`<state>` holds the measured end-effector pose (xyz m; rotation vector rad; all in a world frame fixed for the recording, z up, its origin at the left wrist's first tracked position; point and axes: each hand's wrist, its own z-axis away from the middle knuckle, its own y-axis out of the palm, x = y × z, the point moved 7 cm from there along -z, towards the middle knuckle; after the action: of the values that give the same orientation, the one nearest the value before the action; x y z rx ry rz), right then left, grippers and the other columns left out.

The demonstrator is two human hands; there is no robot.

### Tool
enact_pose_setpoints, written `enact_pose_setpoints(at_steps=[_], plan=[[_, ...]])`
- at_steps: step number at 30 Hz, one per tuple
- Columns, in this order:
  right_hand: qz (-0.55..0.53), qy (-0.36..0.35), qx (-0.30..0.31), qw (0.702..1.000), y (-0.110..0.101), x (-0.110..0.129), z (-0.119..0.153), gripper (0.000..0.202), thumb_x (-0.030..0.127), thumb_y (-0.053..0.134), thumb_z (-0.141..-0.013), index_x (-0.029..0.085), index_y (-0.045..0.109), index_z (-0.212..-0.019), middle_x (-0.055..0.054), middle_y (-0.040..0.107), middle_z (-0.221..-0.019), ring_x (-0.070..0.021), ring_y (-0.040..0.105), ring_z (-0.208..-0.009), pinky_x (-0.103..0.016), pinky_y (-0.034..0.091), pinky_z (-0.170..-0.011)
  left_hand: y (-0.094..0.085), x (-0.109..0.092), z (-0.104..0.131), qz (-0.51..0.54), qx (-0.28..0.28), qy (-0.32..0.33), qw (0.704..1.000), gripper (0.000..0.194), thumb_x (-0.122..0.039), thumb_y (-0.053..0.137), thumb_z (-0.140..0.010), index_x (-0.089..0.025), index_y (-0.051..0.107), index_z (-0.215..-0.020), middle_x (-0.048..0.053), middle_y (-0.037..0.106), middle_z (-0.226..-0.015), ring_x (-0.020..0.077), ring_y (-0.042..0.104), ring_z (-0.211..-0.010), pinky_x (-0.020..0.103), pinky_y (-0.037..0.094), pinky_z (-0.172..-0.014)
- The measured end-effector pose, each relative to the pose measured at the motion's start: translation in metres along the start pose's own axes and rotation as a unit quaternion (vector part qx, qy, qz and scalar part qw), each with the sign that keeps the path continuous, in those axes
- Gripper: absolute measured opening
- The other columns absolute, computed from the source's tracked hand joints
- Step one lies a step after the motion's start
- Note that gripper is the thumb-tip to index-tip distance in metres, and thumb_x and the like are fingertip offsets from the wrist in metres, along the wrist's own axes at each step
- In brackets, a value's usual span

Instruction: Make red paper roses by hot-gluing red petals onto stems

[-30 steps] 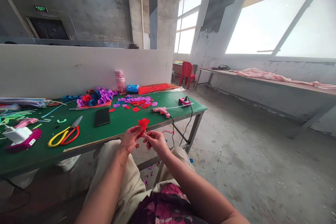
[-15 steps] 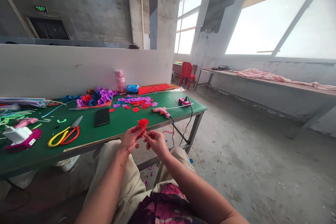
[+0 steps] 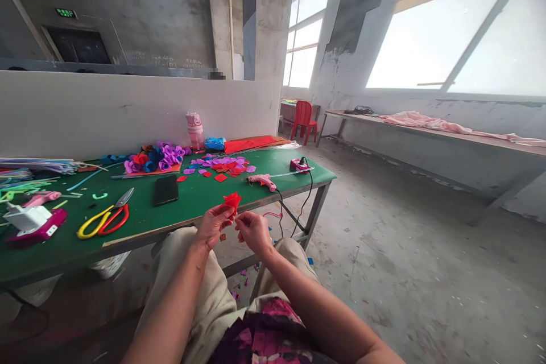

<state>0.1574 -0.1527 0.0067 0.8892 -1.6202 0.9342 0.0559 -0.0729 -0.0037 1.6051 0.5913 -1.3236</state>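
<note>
A small red paper flower (image 3: pixel 232 200) is pinched in the fingers of my left hand (image 3: pixel 215 224), just past the front edge of the green table (image 3: pixel 140 213). My right hand (image 3: pixel 253 231) is closed at the base of the flower, its thumb and fingertips pressed together; whatever they grip is too small to make out. Beyond the hands, a pink glue gun (image 3: pixel 265 182) lies near the table's front edge. Red petals (image 3: pixel 230 168) and purple petals (image 3: pixel 213 162) are scattered behind it.
Scissors (image 3: pixel 108 220) and a black phone (image 3: pixel 166 190) lie to the left. Finished-looking paper flowers (image 3: pixel 157 158), a pink bottle (image 3: pixel 195 132) and a blue packet (image 3: pixel 215 144) stand farther back. A corded pink box (image 3: pixel 300 166) sits at the right end.
The red flower has turned slightly between my fingers. Both hands remain in nearly the same place.
</note>
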Motion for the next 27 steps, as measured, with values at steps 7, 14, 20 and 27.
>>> enact_pose_setpoints(at_steps=[7, 14, 20, 27], plan=[[0.051, -0.016, -0.010, 0.999, -0.0001, -0.0010, -0.0014, 0.017, 0.019, 0.049, -0.074, 0.019, 0.055, -0.058, 0.005, 0.055, -0.047, -0.0093, 0.054, -0.036, -0.018, 0.037, -0.038, -0.0003, 0.0001, 0.0004, -0.003, -0.005, -0.003, 1.000, 0.027, -0.031, 0.082, -0.055, -0.015, 0.072, -0.074, 0.004, 0.068, -0.070, 0.0128, 0.060, -0.063, 0.023, 0.042, -0.056], [0.077, -0.026, -0.016, 0.997, 0.0013, -0.0017, -0.0023, 0.018, 0.018, 0.049, -0.075, 0.020, 0.055, -0.058, 0.005, 0.053, -0.045, -0.0084, 0.053, -0.035, -0.017, 0.037, -0.040, 0.0001, 0.0002, 0.0007, -0.005, -0.014, -0.005, 1.000, 0.029, -0.032, 0.082, -0.053, -0.015, 0.072, -0.074, 0.004, 0.068, -0.068, 0.0124, 0.059, -0.062, 0.022, 0.042, -0.054], [0.077, -0.017, -0.019, 0.997, 0.0017, 0.0003, -0.0016, 0.020, 0.018, 0.050, -0.076, 0.020, 0.055, -0.057, 0.006, 0.051, -0.041, -0.0095, 0.052, -0.035, -0.018, 0.037, -0.041, 0.0013, -0.0013, 0.0020, -0.006, -0.020, -0.004, 1.000, 0.030, -0.031, 0.082, -0.053, -0.015, 0.072, -0.076, 0.004, 0.067, -0.068, 0.0119, 0.058, -0.060, 0.022, 0.042, -0.054], [0.107, -0.020, -0.022, 0.994, 0.0021, 0.0009, -0.0014, 0.020, 0.017, 0.049, -0.077, 0.020, 0.056, -0.058, 0.006, 0.050, -0.040, -0.0098, 0.053, -0.035, -0.018, 0.036, -0.043, 0.0026, -0.0026, 0.0032, -0.007, -0.024, -0.004, 1.000, 0.029, -0.032, 0.082, -0.054, -0.015, 0.072, -0.076, 0.003, 0.066, -0.066, 0.0113, 0.056, -0.058, 0.022, 0.040, -0.053]])
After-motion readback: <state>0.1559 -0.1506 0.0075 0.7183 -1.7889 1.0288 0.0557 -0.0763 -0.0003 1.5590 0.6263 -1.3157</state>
